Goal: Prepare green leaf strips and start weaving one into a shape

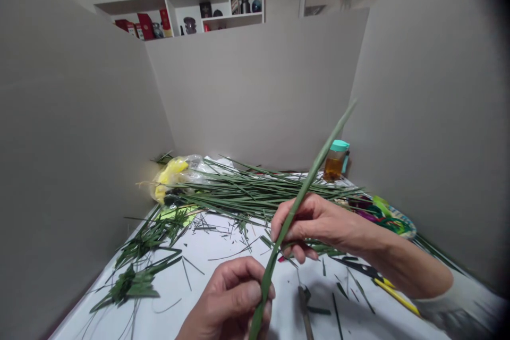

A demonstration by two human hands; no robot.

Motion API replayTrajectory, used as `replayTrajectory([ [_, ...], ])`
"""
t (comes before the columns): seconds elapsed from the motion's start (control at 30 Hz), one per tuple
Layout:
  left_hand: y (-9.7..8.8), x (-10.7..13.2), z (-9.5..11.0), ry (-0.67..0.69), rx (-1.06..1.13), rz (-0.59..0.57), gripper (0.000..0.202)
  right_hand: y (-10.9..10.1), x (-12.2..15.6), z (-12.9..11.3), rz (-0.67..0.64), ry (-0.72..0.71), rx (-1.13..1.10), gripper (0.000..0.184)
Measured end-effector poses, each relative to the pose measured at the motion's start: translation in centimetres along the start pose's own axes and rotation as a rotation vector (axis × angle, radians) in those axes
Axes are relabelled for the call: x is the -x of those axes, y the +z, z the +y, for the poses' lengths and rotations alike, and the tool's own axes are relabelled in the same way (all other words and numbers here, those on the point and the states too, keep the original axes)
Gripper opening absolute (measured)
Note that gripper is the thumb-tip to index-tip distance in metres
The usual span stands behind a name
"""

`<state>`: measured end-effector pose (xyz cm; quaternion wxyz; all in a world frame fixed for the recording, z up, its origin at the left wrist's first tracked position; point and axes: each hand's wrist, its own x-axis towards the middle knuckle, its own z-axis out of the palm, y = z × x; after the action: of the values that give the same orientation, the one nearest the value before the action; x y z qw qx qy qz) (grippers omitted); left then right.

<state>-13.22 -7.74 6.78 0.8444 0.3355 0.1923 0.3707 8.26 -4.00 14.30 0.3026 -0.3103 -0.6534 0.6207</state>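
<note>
A long green leaf strip (314,167) runs from the bottom middle up to the right, over the table. My left hand (233,297) pinches its lower end between thumb and fingers. Higher up, my right hand (314,226) is closed round the same strip, fingers wrapped over it. Behind the hands lies a broad pile of long green leaves (255,191) across the white table (199,255).
Woven leaf pieces (135,281) and cuttings lie at the left. A yellow item in a clear bag (173,175) sits at the back left, a teal-capped jar (336,160) at the back right. Yellow-handled scissors (378,279), a metal tool (305,303) and a colourful plate (394,220) lie on the right. Grey partitions enclose the table.
</note>
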Motion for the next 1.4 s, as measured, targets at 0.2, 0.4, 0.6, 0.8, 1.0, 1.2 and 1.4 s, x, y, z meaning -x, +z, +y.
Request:
replayTrajectory([
  [0.2, -0.1, -0.1, -0.1, 0.024, -0.117, -0.082, 0.024, 0.1, 0.1, -0.5, -0.020, 0.036, 0.127, 0.017],
  [0.4, 0.4, -0.3, 0.1, 0.147, -0.276, -0.048, 0.023, 0.6, 0.9, -1.5, 0.080, 0.040, 0.353, 0.014],
  [0.6, 0.2, -0.8, -0.3, 0.186, -0.208, -0.125, 0.025, 1.5, 1.9, -2.2, 0.102, -0.109, 0.709, 0.010],
  [0.8, 0.5, -0.5, 0.0, 0.206, -0.281, 0.010, 0.033, 2.2, 2.3, -1.6, 0.182, -0.177, 0.751, 0.011],
  [1.0, 0.6, -0.9, 0.2, 0.196, -0.452, 0.128, 0.037, 2.1, 2.6, -0.3, 0.273, -0.175, 0.784, 0.012],
  [1.2, -0.1, -0.7, -0.6, 0.391, -1.129, 0.360, 0.019, 2.7, 1.9, 1.2, 0.310, -0.150, 0.804, 0.014],
  [1.4, -0.9, -1.0, -1.2, 0.496, -1.503, 0.351, 0.017, 3.1, 0.9, 3.7, 0.362, -0.036, 0.719, 0.015],
])
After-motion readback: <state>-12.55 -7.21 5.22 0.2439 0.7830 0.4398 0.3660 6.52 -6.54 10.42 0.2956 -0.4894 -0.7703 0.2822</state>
